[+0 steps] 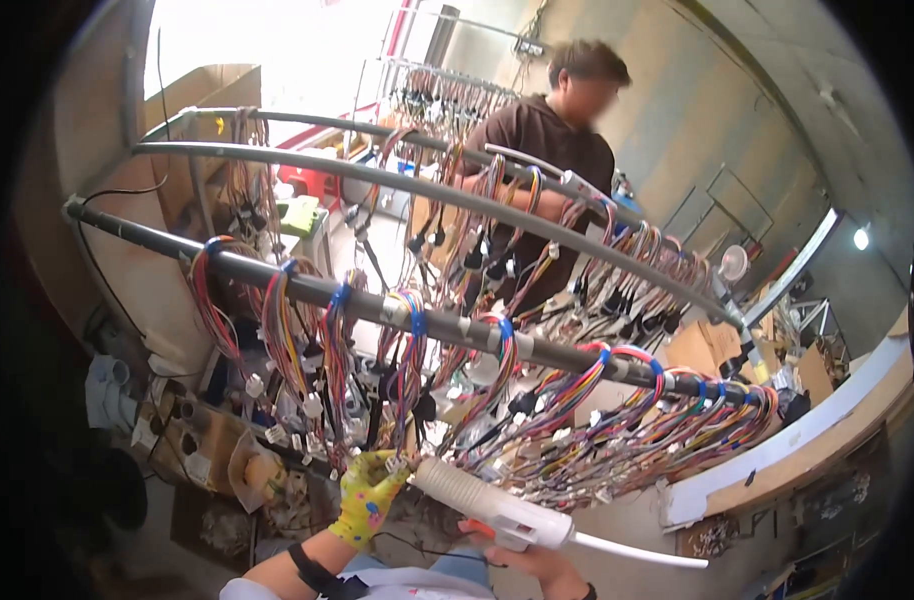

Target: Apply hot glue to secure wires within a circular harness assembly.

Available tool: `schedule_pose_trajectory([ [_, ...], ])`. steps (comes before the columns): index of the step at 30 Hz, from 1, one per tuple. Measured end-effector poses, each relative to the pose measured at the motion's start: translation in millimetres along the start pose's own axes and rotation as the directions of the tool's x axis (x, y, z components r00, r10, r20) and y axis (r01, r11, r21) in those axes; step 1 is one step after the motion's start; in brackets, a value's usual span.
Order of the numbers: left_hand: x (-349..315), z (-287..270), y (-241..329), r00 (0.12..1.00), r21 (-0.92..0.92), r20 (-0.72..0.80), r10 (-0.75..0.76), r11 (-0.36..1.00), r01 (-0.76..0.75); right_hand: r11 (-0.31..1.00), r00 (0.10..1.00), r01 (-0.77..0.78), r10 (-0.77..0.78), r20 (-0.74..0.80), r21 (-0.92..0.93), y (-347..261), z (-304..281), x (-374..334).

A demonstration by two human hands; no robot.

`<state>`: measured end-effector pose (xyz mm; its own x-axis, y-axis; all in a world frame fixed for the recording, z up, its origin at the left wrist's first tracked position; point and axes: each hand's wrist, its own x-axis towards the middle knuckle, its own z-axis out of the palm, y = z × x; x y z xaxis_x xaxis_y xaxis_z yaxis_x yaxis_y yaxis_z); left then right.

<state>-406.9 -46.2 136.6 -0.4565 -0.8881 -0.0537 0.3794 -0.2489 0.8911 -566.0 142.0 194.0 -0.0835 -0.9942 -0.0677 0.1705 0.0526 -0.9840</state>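
My left hand (369, 494), in a yellow patterned glove, pinches a small white connector (397, 465) at the lower end of a hanging wire harness (409, 375). My right hand (522, 562) grips a white hot glue gun (482, 503) with a ribbed barrel and an orange trigger. A long white glue stick (642, 552) juts from its rear. The gun's nozzle points left and meets the connector at my left fingertips; whether they touch I cannot tell. More bundled harnesses (287, 340) with blue ties hang beside it from a grey pipe (367, 302).
Beyond the near pipe runs a second grey rail (377, 178), with further harnesses hanging behind it. A person in a brown hoodie (537, 140) stands there, arms near those wires. Cardboard boxes (192, 440) lie low on the left. A pale curved table edge (777, 450) borders the right.
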Motion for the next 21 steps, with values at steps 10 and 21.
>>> schedule_pose_trajectory([
  [10, 6, -5, -11, 0.999, -0.153, 0.016, -0.033, 0.988, 0.035, 0.998, 0.995, -0.051, 0.055, 0.083, -0.049, 4, -9, 8],
  [21, 9, -6, -3, 0.995, -0.163, 0.034, -0.090, 0.982, 0.094, 0.999, 0.998, -0.028, 0.027, 0.054, 0.018, 4, -7, 13],
])
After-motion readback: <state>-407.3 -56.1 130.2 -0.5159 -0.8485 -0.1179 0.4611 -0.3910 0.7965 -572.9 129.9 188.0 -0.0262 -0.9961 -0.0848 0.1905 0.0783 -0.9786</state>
